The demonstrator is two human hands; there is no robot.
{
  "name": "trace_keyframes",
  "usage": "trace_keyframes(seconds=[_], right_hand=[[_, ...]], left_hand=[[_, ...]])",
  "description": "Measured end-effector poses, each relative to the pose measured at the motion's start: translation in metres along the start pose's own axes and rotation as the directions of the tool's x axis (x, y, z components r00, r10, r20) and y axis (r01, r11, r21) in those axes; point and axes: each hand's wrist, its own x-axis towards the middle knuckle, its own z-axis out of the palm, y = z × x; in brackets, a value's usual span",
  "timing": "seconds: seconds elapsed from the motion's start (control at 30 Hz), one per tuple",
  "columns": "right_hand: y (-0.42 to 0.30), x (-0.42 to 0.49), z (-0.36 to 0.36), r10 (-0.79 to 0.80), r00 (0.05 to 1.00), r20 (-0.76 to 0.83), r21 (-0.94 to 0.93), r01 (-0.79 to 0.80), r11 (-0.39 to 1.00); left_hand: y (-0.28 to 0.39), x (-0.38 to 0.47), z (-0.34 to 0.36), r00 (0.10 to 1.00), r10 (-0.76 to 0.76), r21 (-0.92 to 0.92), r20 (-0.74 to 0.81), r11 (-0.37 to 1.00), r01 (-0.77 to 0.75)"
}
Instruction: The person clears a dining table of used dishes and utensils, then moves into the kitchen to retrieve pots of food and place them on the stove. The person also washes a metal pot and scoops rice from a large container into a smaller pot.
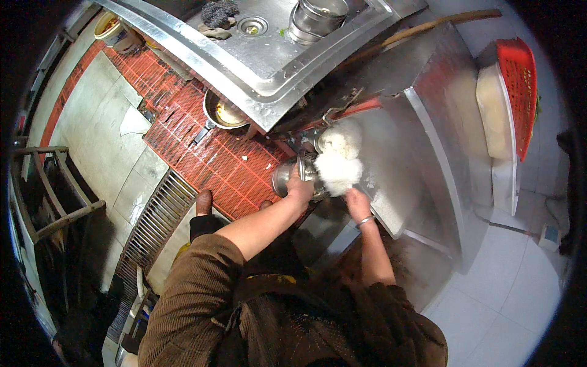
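Note:
My left hand (300, 189) grips the rim of a round stainless steel pot (284, 176), which is held tilted beside a mass of white rice. My right hand (357, 204) is closed at the near side of a blurred white mound of rice (339, 173); the tool under the rice, if any, is hidden. More rice (340, 137) lies just beyond, in a round container whose metal rim shows at its left. Both hands are close together, left of an open-fronted steel cabinet.
A steel sink (270, 59) with stacked metal pots (318, 18) stands ahead. Below its edge, a pan (224, 110) sits on red floor matting (220, 160). A floor drain grate (156, 215) lies left. A red plastic basket (518, 87) is at right, above the steel cabinet (440, 151).

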Motion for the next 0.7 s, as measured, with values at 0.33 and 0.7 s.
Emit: trace_keyframes(seconds=[0.33,0.7], right_hand=[[-0.052,-0.015,-0.06,0.253,0.961,0.116,-0.384,-0.191,0.903],[0.048,0.095,-0.006,0.373,0.868,0.327,0.344,-0.477,0.809]], left_hand=[[0.048,-0.035,-0.005,0.995,-0.008,0.31,-0.098,0.95,0.038],[0.12,-0.096,0.021,0.998,-0.049,0.196,-0.048,0.979,0.058]])
